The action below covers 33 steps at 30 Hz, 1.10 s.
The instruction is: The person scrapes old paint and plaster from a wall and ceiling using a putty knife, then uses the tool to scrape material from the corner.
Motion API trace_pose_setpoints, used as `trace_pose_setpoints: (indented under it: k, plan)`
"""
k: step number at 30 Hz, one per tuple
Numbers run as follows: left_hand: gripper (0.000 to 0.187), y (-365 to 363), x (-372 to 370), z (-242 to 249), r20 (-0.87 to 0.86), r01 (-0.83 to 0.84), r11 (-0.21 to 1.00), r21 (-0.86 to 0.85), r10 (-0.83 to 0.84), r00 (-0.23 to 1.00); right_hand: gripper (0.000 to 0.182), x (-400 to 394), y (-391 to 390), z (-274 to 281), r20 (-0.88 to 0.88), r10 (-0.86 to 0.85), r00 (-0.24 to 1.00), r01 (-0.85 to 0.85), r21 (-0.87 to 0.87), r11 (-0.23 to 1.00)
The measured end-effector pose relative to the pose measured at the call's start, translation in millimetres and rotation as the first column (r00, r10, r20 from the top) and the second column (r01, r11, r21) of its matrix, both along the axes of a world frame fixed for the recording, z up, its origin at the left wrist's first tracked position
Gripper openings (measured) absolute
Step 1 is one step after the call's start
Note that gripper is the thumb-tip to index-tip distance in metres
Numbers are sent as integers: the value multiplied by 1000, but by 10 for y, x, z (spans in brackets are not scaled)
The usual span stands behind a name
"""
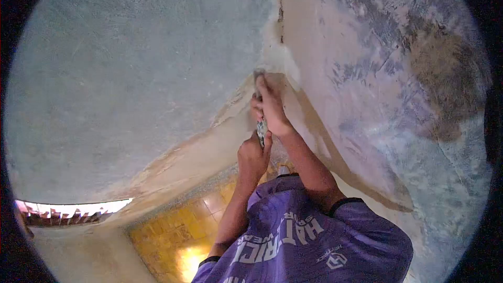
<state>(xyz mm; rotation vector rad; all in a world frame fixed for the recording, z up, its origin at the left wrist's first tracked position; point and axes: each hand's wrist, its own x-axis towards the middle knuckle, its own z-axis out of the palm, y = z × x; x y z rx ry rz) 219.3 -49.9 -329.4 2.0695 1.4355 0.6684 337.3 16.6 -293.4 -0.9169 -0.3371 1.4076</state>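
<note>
My right hand [270,106] is closed around the upper part of a narrow, plaster-spattered hand tool [262,127]. The tool's grey end reaches the wall corner, and the fingertips there are slightly blurred. Below it, my left hand [253,153] grips the lower end of the same tool, thumb pointing up along it. Both hands are in line, close to the patched corner [277,63] where two walls meet. Fingers cover much of the tool, so its exact kind is hidden.
A grey-blue plastered wall [131,73] spans the left. The right wall [361,73] is patchy, with a brown stain [445,78]. A cracked joint [281,15] runs up the corner. Yellow floor tiles [178,236] lie below, and a bright opening [73,209] is at lower left.
</note>
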Motion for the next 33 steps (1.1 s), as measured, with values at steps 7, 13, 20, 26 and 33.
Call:
trace_pose_setpoints:
  k: [7, 13, 20, 26, 33]
  plan:
    - [44, 72, 208, 325, -29, 66, 997, 30, -65, 997, 41, 259, 46, 119, -27, 37, 999, -34, 110, 993]
    - [47, -104, 157, 284, -58, -8, 999, -43, 6, 998, 37, 157, -70, 54, -19, 105, 994, -104, 81, 991]
    - [33, -126, 64, 194, -70, -18, 999, 31, 21, 997, 39, 13, -45, -28, 21, 94, 995, -95, 72, 993]
    - [32, -30, -35, 54, 2, 19, 1000, 5, -19, 1000, 40, -47, 3, -60, 111, 39, 993, -44, 52, 998]
    - [38, 101, 75, 190, -89, 60, 998, 32, -57, 994, 41, 138, 50, 98, 3, 29, 1000, -29, -28, 999]
